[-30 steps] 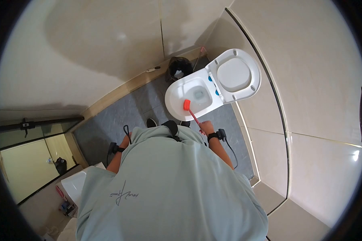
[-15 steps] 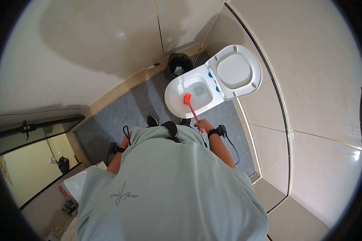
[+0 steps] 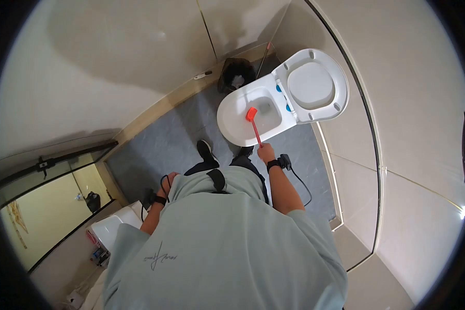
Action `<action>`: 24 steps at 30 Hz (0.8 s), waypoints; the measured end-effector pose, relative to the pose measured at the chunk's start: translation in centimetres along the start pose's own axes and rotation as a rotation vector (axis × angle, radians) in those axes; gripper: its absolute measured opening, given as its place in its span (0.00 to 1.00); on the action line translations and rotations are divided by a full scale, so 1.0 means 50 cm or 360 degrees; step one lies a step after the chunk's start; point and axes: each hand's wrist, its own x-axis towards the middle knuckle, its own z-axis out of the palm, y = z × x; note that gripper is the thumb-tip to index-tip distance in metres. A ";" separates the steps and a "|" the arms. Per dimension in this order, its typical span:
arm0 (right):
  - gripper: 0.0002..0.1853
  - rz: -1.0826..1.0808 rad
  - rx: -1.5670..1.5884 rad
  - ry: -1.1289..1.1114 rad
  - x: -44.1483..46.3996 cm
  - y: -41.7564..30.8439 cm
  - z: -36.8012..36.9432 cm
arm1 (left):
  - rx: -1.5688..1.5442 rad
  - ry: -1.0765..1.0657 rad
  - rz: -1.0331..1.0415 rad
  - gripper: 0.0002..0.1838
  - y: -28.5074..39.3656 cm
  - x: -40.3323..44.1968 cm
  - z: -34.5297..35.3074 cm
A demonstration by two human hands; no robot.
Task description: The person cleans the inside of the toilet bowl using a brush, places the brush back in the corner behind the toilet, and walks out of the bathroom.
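Note:
My right hand (image 3: 266,152) is closed around the red handle of a toilet brush (image 3: 257,133), just outside the near rim of the white toilet (image 3: 231,135). The brush's orange-red head (image 3: 251,113) is inside the bowl, over its inner wall short of the water. Down by my hip hangs my left hand (image 3: 169,182), away from the toilet. Its fingers are partly hidden against my pale green shirt, and a thin black cable loop shows beside it.
The toilet's seat and lid (image 3: 311,85) are raised. A black-lined bin (image 3: 236,75) stands beside the toilet, with a red-tipped stick (image 3: 264,58) behind it. A white-and-dark object (image 3: 202,75) lies on the wall ledge. To the left are a white basin (image 3: 108,230) and a mirror (image 3: 57,201).
My right hand has moved nearer the toilet, and the brush head sits slightly further into the bowl. The view has shifted, showing more of my left shoe and leg.

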 end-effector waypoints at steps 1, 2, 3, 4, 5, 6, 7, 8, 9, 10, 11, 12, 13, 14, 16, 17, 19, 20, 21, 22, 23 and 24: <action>0.10 -0.0127 -0.0096 0.0241 -0.010 -0.013 -0.004 | 0.0004 -0.0013 -0.0009 0.13 0.027 0.000 -0.003; 0.11 -0.0151 -0.0154 0.0169 -0.028 -0.043 -0.025 | -0.0165 -0.0005 -0.0297 0.13 0.095 0.006 -0.019; 0.11 -0.0147 -0.0153 0.0164 -0.028 -0.042 -0.023 | -0.0336 0.0008 -0.0585 0.12 0.132 0.010 -0.026; 0.11 -0.0195 -0.0112 0.0221 -0.030 -0.040 -0.021 | -0.0338 0.0008 -0.0594 0.12 0.136 0.010 -0.020; 0.11 -0.0242 -0.0070 0.0275 -0.033 -0.035 -0.018 | -0.0354 0.0015 -0.0453 0.12 0.139 0.007 -0.015; 0.11 -0.0239 -0.0070 0.0261 -0.033 -0.032 -0.015 | -0.0367 0.0021 -0.0315 0.12 0.141 -0.001 -0.011; 0.11 -0.0186 -0.0080 0.0235 -0.028 -0.032 -0.014 | -0.0364 0.0023 -0.0327 0.12 0.100 -0.014 0.009; 0.11 -0.0140 -0.0085 0.0212 -0.014 -0.037 -0.012 | -0.0406 -0.0018 -0.0258 0.12 0.027 -0.024 0.039; 0.11 -0.0151 -0.0074 0.0206 0.006 -0.037 -0.010 | -0.0443 -0.0056 -0.0186 0.13 0.028 -0.020 0.037; 0.10 -0.0189 -0.0105 0.0290 0.028 -0.034 -0.009 | -0.0430 -0.0047 -0.0197 0.13 0.031 -0.025 0.036; 0.10 -0.0221 -0.0136 0.0367 0.049 -0.021 -0.003 | -0.0450 -0.0009 -0.0357 0.11 0.121 -0.027 0.013; 0.10 -0.0298 -0.0210 0.0464 0.080 -0.001 0.008 | -0.0470 0.0030 -0.0520 0.11 0.172 -0.030 -0.001; 0.10 -0.0370 -0.0282 0.0561 0.120 0.024 0.021 | -0.0456 0.0028 -0.0543 0.11 0.143 -0.036 0.011; 0.10 -0.0210 0.0006 0.0370 0.177 0.065 0.037 | -0.0431 0.0048 -0.0499 0.11 0.094 -0.046 0.036; 0.11 -0.0027 0.0288 0.0177 0.214 0.090 0.040 | -0.0412 0.0048 -0.0461 0.11 0.066 -0.063 0.057; 0.11 0.0096 0.0467 0.0066 0.204 0.067 0.015 | -0.0426 0.0016 -0.0511 0.12 0.068 -0.062 0.060; 0.12 0.0210 0.0645 -0.0034 0.170 0.017 -0.016 | -0.0443 -0.0012 -0.0547 0.12 0.079 -0.058 0.064; 0.11 0.0089 0.0394 -0.0012 0.144 -0.001 -0.017 | -0.0402 -0.0050 -0.0516 0.12 0.087 -0.057 0.067; 0.11 -0.0032 0.0146 0.0013 0.116 -0.022 -0.019 | -0.0358 -0.0085 -0.0481 0.12 0.091 -0.058 0.068; 0.10 0.0017 0.0260 0.0007 0.081 -0.053 -0.029 | -0.0355 -0.0087 -0.0468 0.12 0.025 -0.060 0.095; 0.10 0.0090 0.0277 0.0011 0.058 -0.078 -0.036 | -0.0870 0.0094 0.0084 0.12 -0.094 -0.062 0.148; 0.11 0.0039 0.0245 0.0035 0.067 -0.066 -0.021 | -0.1373 0.0272 0.0645 0.11 -0.158 -0.062 0.176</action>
